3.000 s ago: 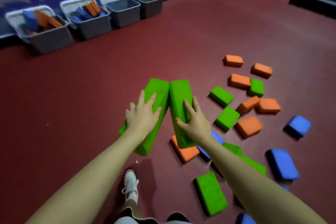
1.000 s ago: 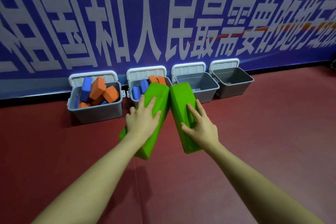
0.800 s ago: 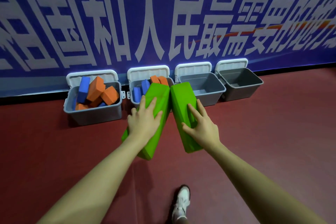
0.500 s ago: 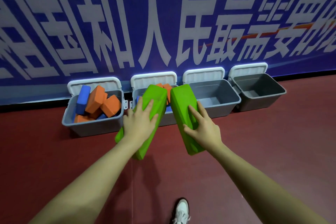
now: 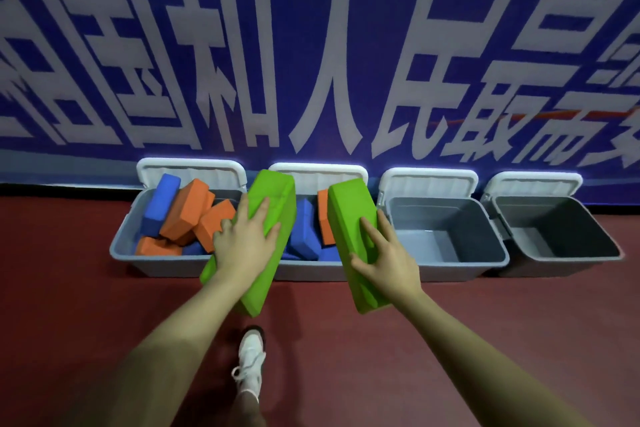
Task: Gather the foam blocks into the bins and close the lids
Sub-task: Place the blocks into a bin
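Carrying one green block [image 5: 273, 208] in my left hand [image 5: 247, 246] & another green block [image 5: 353, 218] in my right hand [image 5: 384, 260], both gripped over the 2nd bin [image 5: 308, 270], next I prob need to drop them in.

Bare forearms; seemingly white laced sneaker [image 5: 252, 362]

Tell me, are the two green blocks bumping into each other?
Apart. The head view shows the left green block and the right green block with a clear gap between them, where blue and orange blocks in the second bin show through.
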Tool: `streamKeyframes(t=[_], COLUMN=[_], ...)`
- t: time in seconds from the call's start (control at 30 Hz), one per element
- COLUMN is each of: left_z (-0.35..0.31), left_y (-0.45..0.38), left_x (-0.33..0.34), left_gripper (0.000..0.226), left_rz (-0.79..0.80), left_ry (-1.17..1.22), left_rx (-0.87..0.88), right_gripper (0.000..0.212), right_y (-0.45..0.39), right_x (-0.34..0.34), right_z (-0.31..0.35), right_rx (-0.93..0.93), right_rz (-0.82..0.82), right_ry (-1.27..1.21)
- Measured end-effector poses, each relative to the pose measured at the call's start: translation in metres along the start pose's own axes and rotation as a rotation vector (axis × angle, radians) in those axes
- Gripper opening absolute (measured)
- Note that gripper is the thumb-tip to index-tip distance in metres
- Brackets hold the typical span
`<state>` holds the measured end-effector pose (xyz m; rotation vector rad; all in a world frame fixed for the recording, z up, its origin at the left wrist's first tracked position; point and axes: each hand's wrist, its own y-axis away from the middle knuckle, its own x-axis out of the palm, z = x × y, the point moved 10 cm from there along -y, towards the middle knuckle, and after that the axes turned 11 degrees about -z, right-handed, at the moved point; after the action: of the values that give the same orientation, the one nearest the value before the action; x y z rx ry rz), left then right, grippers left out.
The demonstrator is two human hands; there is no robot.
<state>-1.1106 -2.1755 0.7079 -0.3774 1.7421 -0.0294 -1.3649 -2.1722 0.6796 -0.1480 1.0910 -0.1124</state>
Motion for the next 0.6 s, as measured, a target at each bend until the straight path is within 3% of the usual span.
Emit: streamKeyframes(t=[0.33, 0.6], left_z=[0.052, 0.084], left_y=[-0.196, -0.275], left_x=[0.097, 0.195], left_gripper=[0.060, 0.058], left_rz=[0.097, 0.173], left_ry=[-0.011, 0.045], left_rx=[0.028, -0.007], right_gripper=[0.073, 0.069], right_y=[-0.177, -0.249], right_x=[0.118, 0.222], right_z=[0.058, 0.044], right_rx=[0.036, 0.190], right_rz=[0.051, 0.164], right_ry=[-0.005, -0.027])
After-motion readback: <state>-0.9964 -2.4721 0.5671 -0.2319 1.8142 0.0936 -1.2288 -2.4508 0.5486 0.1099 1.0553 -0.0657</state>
